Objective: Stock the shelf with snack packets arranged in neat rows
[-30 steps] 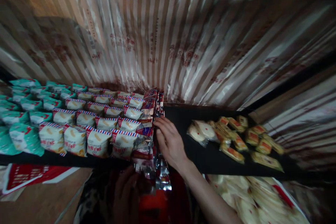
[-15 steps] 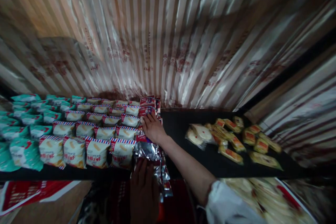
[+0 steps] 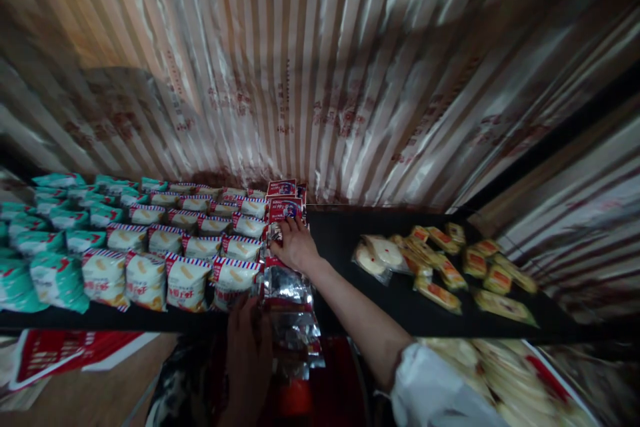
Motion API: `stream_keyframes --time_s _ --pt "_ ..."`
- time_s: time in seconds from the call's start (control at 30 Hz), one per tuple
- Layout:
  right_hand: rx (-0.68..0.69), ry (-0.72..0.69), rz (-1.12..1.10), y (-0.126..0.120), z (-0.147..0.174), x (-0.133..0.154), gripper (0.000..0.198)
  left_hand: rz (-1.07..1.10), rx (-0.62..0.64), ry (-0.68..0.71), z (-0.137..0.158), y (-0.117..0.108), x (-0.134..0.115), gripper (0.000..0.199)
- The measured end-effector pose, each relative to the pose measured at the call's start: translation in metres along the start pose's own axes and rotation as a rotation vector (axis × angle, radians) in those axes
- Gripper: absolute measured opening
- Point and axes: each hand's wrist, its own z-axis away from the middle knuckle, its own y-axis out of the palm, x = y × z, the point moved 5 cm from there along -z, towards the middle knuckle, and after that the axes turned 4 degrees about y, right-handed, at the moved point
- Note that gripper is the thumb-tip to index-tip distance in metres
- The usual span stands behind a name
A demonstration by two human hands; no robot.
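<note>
My right hand (image 3: pixel 296 247) reaches over a row of red-and-silver packets (image 3: pixel 287 283) on the black shelf. Its thumb and fingers are curled on a red packet (image 3: pixel 275 232) near the back of the row. Overlapping packets run forward past the shelf's front edge, silver sides showing. In shadow at the front, my left hand (image 3: pixel 249 353) has its fingers stretched out, just left of the silver packets and close to the front snack bag (image 3: pixel 236 280). Nothing shows in it.
Left of the packets stand rows of white snack bags with striped tops (image 3: pixel 187 283) and teal bags (image 3: pixel 59 283). On the right lie loose yellow packs (image 3: pixel 440 267) and clear-wrapped round white pieces (image 3: pixel 380 253). A striped plastic sheet (image 3: pixel 310 80) hangs behind the black shelf (image 3: pixel 335 227).
My left hand has moved left and down, off the silver packets. My right hand has shifted slightly right, and more of a red packet shows beyond its fingers.
</note>
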Motion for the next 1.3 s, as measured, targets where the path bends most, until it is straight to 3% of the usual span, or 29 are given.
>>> stream_keyframes --time_s 0.07,0.23,0.4,0.63,0.8,0.97,1.07,1.17,1.3 --pt "-0.007 0.011 -0.001 0.001 0.000 -0.001 0.059 0.049 0.012 -0.090 -0.003 -0.003 0.006 0.037" --pt "-0.007 0.010 -0.028 0.003 -0.001 -0.004 0.058 0.077 0.087 -0.149 -0.005 -0.002 -0.001 0.040" --pt "-0.013 0.007 -0.032 0.003 0.000 -0.005 0.058 0.083 0.177 -0.273 0.002 0.009 0.004 0.051" --pt "-0.043 -0.001 -0.054 -0.001 0.002 -0.006 0.055 0.304 0.200 -0.472 -0.008 0.025 0.020 0.052" --pt "-0.089 -0.014 -0.101 -0.008 0.006 -0.012 0.049 0.331 0.045 -0.348 -0.021 0.031 0.010 0.043" --pt "-0.090 0.017 -0.144 -0.006 0.007 -0.025 0.048 0.335 0.052 -0.213 -0.027 0.036 0.007 0.034" --pt "-0.094 -0.003 -0.139 -0.004 0.006 -0.026 0.049 0.323 0.019 -0.236 -0.029 0.036 0.011 0.031" --pt "-0.107 0.002 -0.123 -0.002 0.005 -0.025 0.049 0.390 0.024 -0.339 -0.031 0.039 0.013 0.030" --pt "-0.107 0.018 -0.123 -0.001 0.005 -0.023 0.050 0.544 0.088 -0.611 -0.031 0.044 0.013 0.042"
